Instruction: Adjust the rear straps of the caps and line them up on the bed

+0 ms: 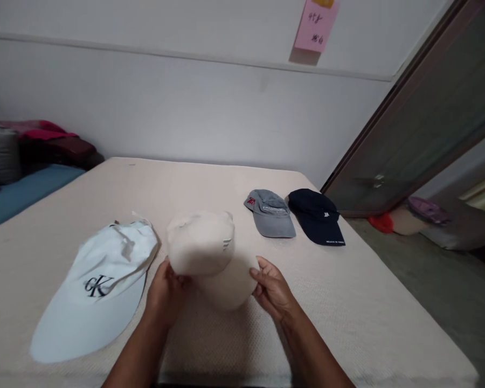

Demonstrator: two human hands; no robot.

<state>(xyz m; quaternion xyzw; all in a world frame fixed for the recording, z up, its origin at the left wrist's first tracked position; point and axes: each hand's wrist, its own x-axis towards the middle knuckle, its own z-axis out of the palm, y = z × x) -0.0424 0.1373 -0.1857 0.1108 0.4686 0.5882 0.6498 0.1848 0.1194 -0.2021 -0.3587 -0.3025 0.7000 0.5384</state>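
Observation:
A cream baseball cap (202, 242) is held above the table between my two hands, its brim pointing toward me and to the right. My left hand (167, 285) grips the crown's lower left edge; some of its fingers are hidden beneath the cap. My right hand (272, 288) pinches the right edge of the brim, thumb on top. Left of the cream cap lies a pale blue-white cap (101, 291) with black "CK" letters. Farther back on the right rest a grey cap (270, 213) with a red mark and a navy cap (317, 215), side by side.
The table (210, 183) has a cream textured cover and stands against a white wall (186, 108) bearing a pink note (315, 27). A grey cushion (0, 153) and red cloth lie at the far left. On the right are a dark-framed door (388, 145) and items on the floor.

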